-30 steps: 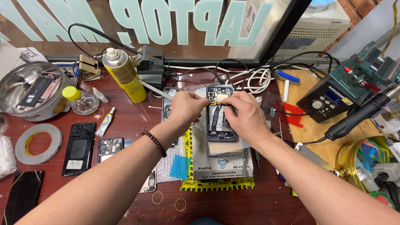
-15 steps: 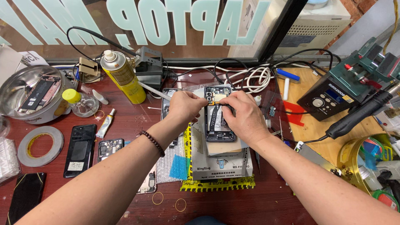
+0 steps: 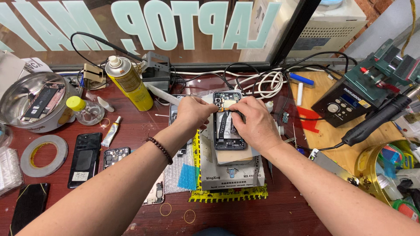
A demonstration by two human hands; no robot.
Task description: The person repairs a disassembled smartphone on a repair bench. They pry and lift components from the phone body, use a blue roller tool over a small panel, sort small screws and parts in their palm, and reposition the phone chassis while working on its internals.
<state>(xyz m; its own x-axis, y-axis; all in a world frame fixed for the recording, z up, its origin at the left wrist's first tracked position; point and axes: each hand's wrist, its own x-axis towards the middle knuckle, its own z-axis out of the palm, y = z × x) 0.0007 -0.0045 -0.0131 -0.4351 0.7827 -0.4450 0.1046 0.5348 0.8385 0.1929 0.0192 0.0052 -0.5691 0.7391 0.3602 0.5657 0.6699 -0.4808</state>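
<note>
1. Left hand curled, fingertips pinching the top-left edge of opened phone; better pressed flat.
2. Phone lies on stacked boxes, mid-bench.
3. Right hand nearly closed, fingertips on a thin black piece over the phone's upper innards; go gently.

A dark red tabletop carries a yellow spray can; left of the can sit a steel bowl, a tape roll and a black phone; right, a wooden board.
</note>
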